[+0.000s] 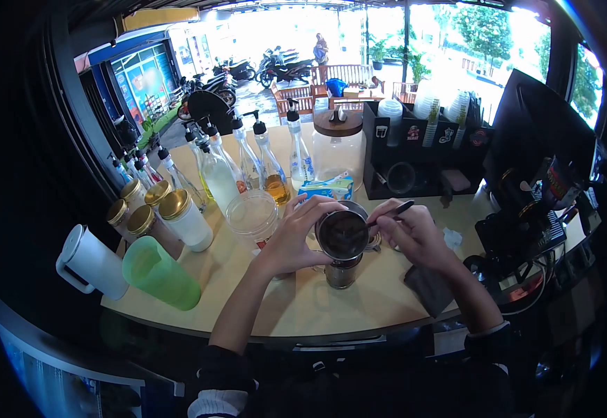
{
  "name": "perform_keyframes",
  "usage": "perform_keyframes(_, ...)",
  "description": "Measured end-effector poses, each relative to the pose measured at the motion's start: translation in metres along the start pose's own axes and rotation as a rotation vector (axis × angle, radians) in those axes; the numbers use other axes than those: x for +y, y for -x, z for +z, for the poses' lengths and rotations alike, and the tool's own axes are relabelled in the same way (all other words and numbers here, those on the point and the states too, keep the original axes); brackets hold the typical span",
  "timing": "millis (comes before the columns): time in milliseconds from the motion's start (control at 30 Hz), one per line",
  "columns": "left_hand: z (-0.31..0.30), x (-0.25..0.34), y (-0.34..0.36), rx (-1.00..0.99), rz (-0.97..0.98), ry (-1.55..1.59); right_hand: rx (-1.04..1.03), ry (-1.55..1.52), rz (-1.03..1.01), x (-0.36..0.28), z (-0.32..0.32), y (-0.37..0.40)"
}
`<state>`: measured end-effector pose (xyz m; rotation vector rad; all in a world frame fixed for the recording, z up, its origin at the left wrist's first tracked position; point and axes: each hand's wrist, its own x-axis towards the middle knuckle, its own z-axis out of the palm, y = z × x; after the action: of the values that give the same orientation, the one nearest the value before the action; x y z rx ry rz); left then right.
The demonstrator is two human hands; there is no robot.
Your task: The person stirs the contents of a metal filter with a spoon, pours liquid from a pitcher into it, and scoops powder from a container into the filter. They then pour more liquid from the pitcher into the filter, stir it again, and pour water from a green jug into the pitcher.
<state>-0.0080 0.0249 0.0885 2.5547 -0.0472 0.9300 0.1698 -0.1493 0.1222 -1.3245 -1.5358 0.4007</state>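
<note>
My left hand grips a round metal cup by its side, thumb low and fingers along the rim. Dark brown contents show inside the cup, whose mouth faces me. Pinched in my right hand is a spoon with a dark handle; its other end reaches to the cup's right rim. Directly below the cup stands a small glass with dark contents, its top partly hidden by the cup. A clear plastic tub is just left of my left hand.
Pump bottles and gold-lidded jars line the back left. A green pitcher and a white jug stand at the left edge. A dark cloth lies right; behind are a wood-lidded jar and black cup organizer.
</note>
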Motion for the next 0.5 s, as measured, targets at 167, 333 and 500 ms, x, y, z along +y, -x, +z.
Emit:
perform_keyframes(167,0.000,0.001,-0.001,0.002,-0.015,0.011,-0.021,0.056,-0.002,0.000,-0.003,-0.003)
perform_keyframes(333,-0.001,0.000,-0.002,-0.034,0.023,-0.024,-0.033,0.074,-0.044,0.005,-0.001,-0.005)
perform_keyframes(500,-0.006,0.000,-0.003,-0.091,0.027,0.002,-0.056,0.076,-0.018,0.002,0.001,-0.008)
